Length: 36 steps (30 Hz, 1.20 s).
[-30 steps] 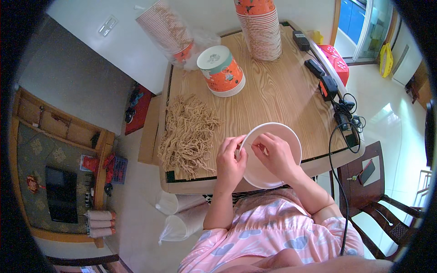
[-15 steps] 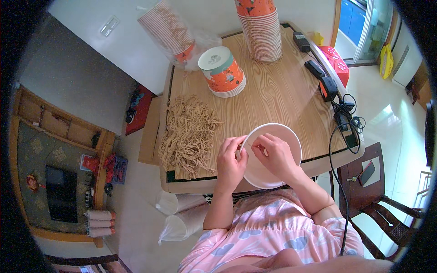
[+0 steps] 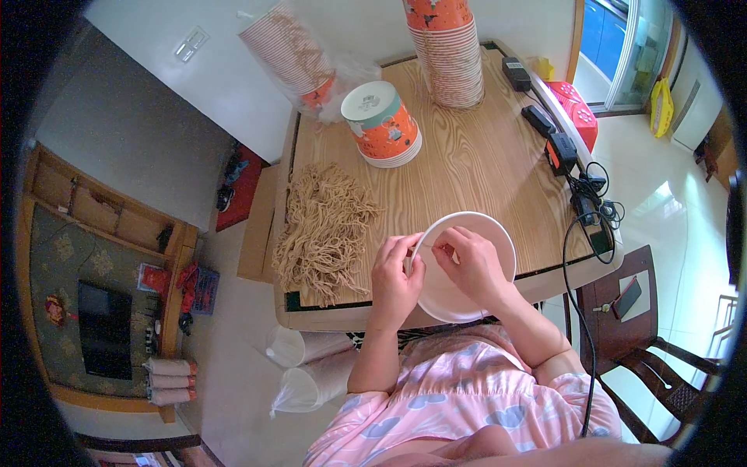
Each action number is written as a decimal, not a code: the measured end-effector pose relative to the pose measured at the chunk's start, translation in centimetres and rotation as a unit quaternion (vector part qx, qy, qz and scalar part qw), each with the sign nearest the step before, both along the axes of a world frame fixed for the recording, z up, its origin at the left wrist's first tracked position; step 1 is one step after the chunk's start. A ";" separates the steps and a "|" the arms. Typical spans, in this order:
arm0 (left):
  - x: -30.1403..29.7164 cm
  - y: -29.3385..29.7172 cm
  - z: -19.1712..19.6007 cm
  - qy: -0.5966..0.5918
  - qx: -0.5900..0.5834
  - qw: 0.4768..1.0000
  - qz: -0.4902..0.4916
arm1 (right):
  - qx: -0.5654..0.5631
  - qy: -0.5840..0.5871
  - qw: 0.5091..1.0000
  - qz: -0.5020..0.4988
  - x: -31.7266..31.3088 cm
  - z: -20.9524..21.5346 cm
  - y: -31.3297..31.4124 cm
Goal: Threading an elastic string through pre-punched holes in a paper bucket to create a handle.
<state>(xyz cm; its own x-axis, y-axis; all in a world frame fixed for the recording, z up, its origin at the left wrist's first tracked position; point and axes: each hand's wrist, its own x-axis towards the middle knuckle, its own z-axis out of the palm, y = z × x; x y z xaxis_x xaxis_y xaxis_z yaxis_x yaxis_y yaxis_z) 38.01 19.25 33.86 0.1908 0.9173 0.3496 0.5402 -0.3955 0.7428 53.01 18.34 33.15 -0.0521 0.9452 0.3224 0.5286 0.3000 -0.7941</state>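
Observation:
A white paper bucket (image 3: pixel 467 289) sits tilted at the table's near edge, its open mouth towards me. My left hand (image 3: pixel 397 276) grips the left rim, thumb inside and fingers outside. Inside the mouth, my right hand (image 3: pixel 471 261) has its thumb and fingertips pinched together near that same rim. A thin strand seems to run between the pinch and the rim, though it is too fine to make out well. To the left lies a loose heap of brown twine (image 3: pixel 323 233).
Upside-down orange buckets (image 3: pixel 387 132) stand behind the twine. Tall bucket stacks rise at the back, one (image 3: pixel 447 66) bare and one (image 3: pixel 288 50) in clear plastic. Adapters and black cables (image 3: pixel 583 194) line the right edge. A wooden chair (image 3: pixel 618 311) stands at right, bagged buckets (image 3: pixel 303 385) below left.
My right hand has shifted very slightly inside the bucket, its fingertips still pinched. The left hand keeps its hold on the rim.

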 end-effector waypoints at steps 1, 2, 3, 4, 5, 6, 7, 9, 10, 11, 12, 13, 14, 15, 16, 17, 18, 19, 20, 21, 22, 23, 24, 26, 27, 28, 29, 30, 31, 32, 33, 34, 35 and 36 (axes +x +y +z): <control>0.0 0.0 0.0 0.000 0.000 1.000 0.000 | 0.004 -0.002 1.000 -0.004 0.0 -0.1 0.0; 0.0 0.0 -0.1 0.002 0.000 1.000 0.000 | 0.004 -0.002 1.000 -0.004 0.0 0.0 0.0; 0.0 0.0 -0.1 0.003 0.000 1.000 0.000 | 0.004 -0.001 1.000 -0.005 0.1 0.0 0.1; 0.0 0.0 0.0 0.003 0.000 1.000 0.000 | 0.004 0.000 1.000 -0.007 0.1 0.0 0.1; 0.0 0.0 -0.1 0.003 0.000 1.000 -0.001 | 0.004 0.001 1.000 -0.007 0.1 0.0 0.2; 0.0 0.0 -0.1 0.003 0.001 1.000 -0.001 | 0.012 -0.001 1.000 -0.005 0.1 -0.1 0.3; 0.0 0.1 -0.1 0.003 0.001 1.000 -0.002 | 0.020 -0.002 1.000 -0.003 0.1 -0.2 0.4; 0.1 0.0 0.1 -0.002 -0.007 1.000 -0.002 | 0.027 -0.001 1.000 -0.003 0.1 0.0 0.4; 0.1 0.1 0.1 -0.002 -0.007 1.000 -0.002 | 0.033 0.000 0.999 -0.002 0.1 0.0 0.5; 0.1 0.2 0.1 0.000 -0.004 1.000 -0.005 | 0.033 0.000 0.999 -0.001 0.0 0.2 0.6; 0.0 0.2 0.1 0.001 -0.001 1.000 -0.008 | 0.027 0.007 1.000 0.000 0.0 0.3 0.6; -0.1 0.3 0.1 0.001 -0.001 1.000 -0.007 | 0.021 0.015 1.000 0.002 0.0 0.4 0.6; -0.2 0.3 0.2 -0.002 -0.010 1.000 -0.010 | 0.021 0.015 1.000 0.002 0.0 0.4 0.7; -0.3 0.4 0.3 -0.005 -0.019 1.000 -0.012 | 0.027 0.021 0.999 -0.007 0.0 0.4 0.8; -0.3 0.4 0.3 -0.005 -0.018 1.000 -0.012 | 0.032 0.027 0.999 -0.018 -0.1 0.3 0.8; -0.4 0.4 0.3 -0.005 -0.015 1.000 -0.014 | 0.032 0.027 0.999 -0.017 -0.1 0.2 0.9; -0.5 0.5 0.3 -0.005 -0.013 1.000 -0.016 | 0.030 0.015 0.999 -0.014 -0.2 0.0 0.9; -0.5 0.5 0.3 -0.004 -0.013 1.000 -0.017 | 0.028 0.003 1.000 -0.012 -0.2 -0.2 1.0; -0.5 0.5 0.4 0.001 -0.013 1.000 -0.018 | 0.028 0.002 1.000 -0.012 -0.2 -0.3 1.0; -0.4 0.6 0.4 0.006 -0.013 1.000 -0.020 | 0.025 0.000 1.000 -0.008 -0.3 -0.3 1.0; -0.3 0.6 0.4 0.007 -0.014 1.000 -0.021 | 0.023 -0.001 1.000 -0.005 -0.2 -0.4 1.0; -0.4 0.6 0.4 0.003 -0.015 1.000 -0.020 | 0.023 -0.003 1.000 -0.004 -0.3 -0.3 1.0; -0.5 0.5 0.4 0.000 -0.017 1.000 -0.020 | 0.028 -0.001 1.000 -0.005 -0.4 -0.2 1.1; -0.7 0.6 0.3 -0.017 -0.027 0.999 -0.023 | 0.033 0.000 0.999 -0.006 -0.4 -0.1 1.1; -0.7 0.7 0.3 -0.033 -0.038 0.998 -0.027 | 0.032 -0.002 0.999 -0.002 -0.4 -0.1 1.2; -0.9 0.9 0.1 -0.033 -0.038 0.998 -0.026 | 0.032 -0.004 0.999 0.001 -0.3 -0.2 1.2; -1.2 1.2 -0.2 -0.036 -0.017 0.998 -0.046 | 0.032 -0.005 0.999 0.001 -0.4 -0.1 1.2; -1.4 1.4 -0.3 -0.039 0.005 0.997 -0.066 | 0.029 -0.011 1.000 0.001 -0.5 -0.1 1.2; -1.5 1.6 -0.2 -0.039 0.005 0.997 -0.065 | 0.027 -0.018 0.999 0.002 -0.5 -0.1 1.2; -1.6 1.8 0.0 -0.033 -0.001 0.996 -0.082 | 0.027 -0.018 0.999 0.002 -0.5 0.0 1.2; -1.7 2.1 0.2 -0.026 -0.006 0.995 -0.098 | 0.030 -0.018 0.999 0.006 -0.5 0.0 1.2; -1.8 2.3 0.3 -0.027 -0.006 0.995 -0.097 | 0.033 -0.018 0.999 0.009 -0.5 0.1 1.3; -2.0 2.6 0.4 -0.004 -0.004 0.994 -0.106 | 0.033 -0.019 0.999 0.010 -0.6 0.1 1.3; -2.1 2.8 0.4 0.019 -0.002 0.993 -0.114 | 0.038 -0.019 0.999 0.013 -0.6 0.2 1.4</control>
<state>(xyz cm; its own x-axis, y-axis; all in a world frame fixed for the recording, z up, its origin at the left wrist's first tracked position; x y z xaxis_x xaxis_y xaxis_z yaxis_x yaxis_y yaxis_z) 35.92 22.08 34.26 0.4071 0.8499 0.3347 0.4645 -0.5081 0.7253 52.44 19.71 33.39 -0.0903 0.9159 0.3912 0.5490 0.3735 -0.7477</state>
